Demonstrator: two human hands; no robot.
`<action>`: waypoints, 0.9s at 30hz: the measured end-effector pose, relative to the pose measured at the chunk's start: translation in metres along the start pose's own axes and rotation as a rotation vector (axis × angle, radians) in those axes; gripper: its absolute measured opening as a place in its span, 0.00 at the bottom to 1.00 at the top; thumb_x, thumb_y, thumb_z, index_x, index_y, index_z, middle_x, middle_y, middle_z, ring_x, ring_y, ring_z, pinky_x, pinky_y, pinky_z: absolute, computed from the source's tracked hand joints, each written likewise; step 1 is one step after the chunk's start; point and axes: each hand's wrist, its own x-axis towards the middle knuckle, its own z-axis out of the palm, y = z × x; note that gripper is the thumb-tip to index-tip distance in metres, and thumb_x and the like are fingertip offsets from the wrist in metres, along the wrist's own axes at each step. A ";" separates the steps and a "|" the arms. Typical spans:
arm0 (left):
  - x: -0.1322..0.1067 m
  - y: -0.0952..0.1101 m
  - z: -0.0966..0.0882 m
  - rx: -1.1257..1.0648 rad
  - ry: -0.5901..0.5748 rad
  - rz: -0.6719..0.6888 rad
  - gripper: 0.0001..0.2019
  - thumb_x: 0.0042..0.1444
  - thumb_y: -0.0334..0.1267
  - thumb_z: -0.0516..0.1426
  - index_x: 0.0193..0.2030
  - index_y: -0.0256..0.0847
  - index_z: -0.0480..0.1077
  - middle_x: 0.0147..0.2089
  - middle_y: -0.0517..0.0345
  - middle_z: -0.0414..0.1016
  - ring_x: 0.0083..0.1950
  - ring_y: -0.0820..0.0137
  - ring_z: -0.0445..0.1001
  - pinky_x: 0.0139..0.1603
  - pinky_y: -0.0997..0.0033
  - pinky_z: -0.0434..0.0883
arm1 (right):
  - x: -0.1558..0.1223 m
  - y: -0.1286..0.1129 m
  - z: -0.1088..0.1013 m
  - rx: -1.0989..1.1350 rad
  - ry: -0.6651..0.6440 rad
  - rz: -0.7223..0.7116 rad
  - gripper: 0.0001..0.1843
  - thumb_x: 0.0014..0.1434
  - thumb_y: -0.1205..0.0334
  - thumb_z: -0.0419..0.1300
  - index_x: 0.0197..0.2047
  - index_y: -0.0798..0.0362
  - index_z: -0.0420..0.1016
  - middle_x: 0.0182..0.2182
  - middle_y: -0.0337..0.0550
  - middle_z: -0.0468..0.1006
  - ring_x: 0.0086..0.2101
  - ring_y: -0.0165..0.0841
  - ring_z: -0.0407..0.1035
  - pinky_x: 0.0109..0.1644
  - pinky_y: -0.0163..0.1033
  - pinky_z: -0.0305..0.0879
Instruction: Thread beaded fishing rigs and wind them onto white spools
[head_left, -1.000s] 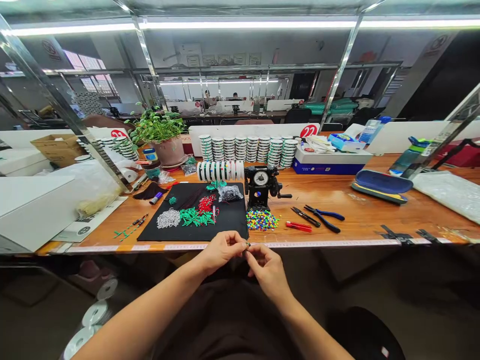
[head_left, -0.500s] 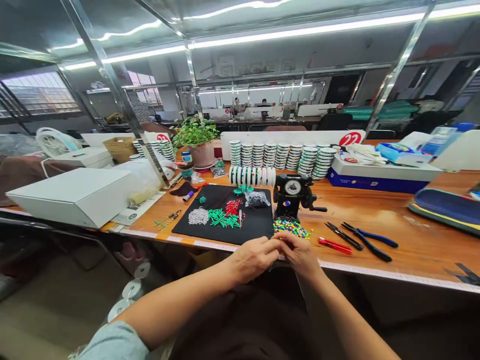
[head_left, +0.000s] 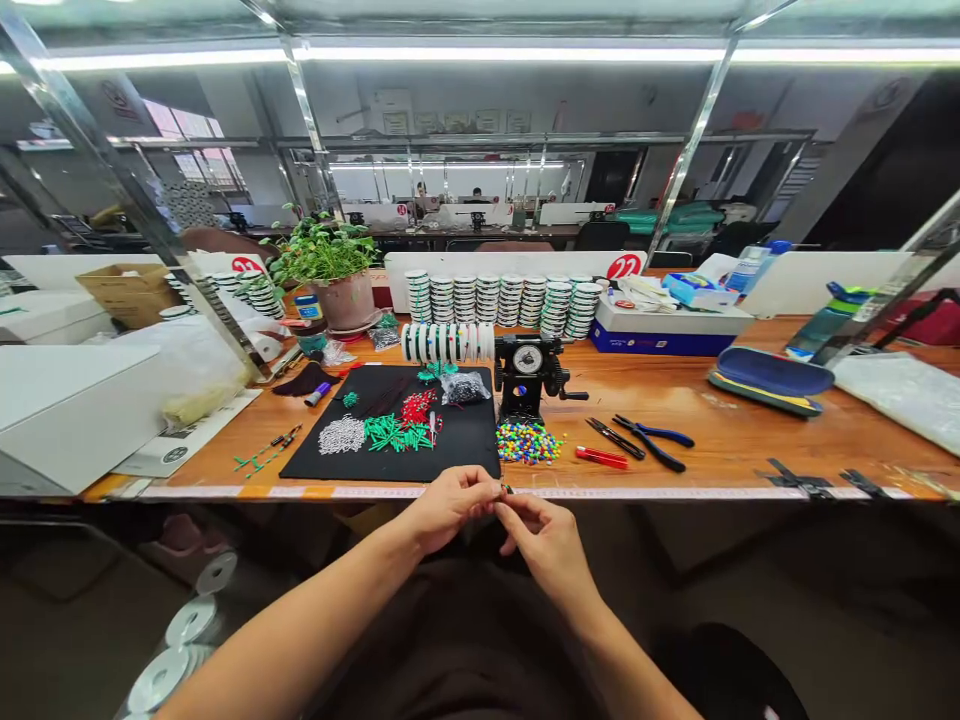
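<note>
My left hand [head_left: 450,507] and my right hand [head_left: 546,537] meet just below the front edge of the wooden bench [head_left: 720,430]. Both pinch a tiny piece [head_left: 504,491] between their fingertips; it is too small to name. Right behind the hands lies a black mat [head_left: 465,445] with piles of silver, green [head_left: 394,433] and red [head_left: 415,407] beads. A heap of multicoloured beads [head_left: 527,442] sits beside the mat, in front of a small black hand-crank machine [head_left: 527,372].
Red-handled cutters [head_left: 600,457] and blue-handled pliers [head_left: 654,441] lie right of the beads. Stacks of white spools [head_left: 502,300], a potted plant [head_left: 330,268], a blue-white box [head_left: 667,328] and a dark case [head_left: 769,376] stand behind. White boxes [head_left: 67,410] sit left; spools [head_left: 184,640] lie on the floor.
The view swung left half a second ago and has swung back. My hands stay pinched together at the bench edge.
</note>
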 end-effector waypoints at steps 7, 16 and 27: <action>-0.002 0.001 0.001 0.126 0.045 0.114 0.16 0.47 0.47 0.69 0.27 0.37 0.72 0.29 0.57 0.72 0.30 0.73 0.67 0.33 0.74 0.65 | 0.001 0.005 0.007 -0.113 0.101 -0.151 0.13 0.66 0.54 0.60 0.37 0.54 0.79 0.29 0.44 0.80 0.23 0.32 0.72 0.26 0.36 0.70; -0.007 -0.001 -0.010 1.315 0.018 0.947 0.11 0.67 0.27 0.48 0.42 0.35 0.72 0.45 0.48 0.73 0.44 0.67 0.73 0.45 0.70 0.74 | 0.019 -0.005 -0.016 -0.491 0.047 -0.564 0.11 0.71 0.62 0.51 0.45 0.51 0.76 0.39 0.46 0.81 0.37 0.36 0.76 0.41 0.37 0.71; 0.017 0.005 -0.016 1.282 -0.199 0.818 0.07 0.63 0.28 0.55 0.38 0.36 0.75 0.47 0.47 0.76 0.48 0.65 0.75 0.53 0.68 0.74 | 0.067 0.005 -0.028 -0.231 -0.127 -0.095 0.25 0.57 0.38 0.61 0.33 0.54 0.79 0.19 0.39 0.73 0.20 0.32 0.65 0.22 0.34 0.59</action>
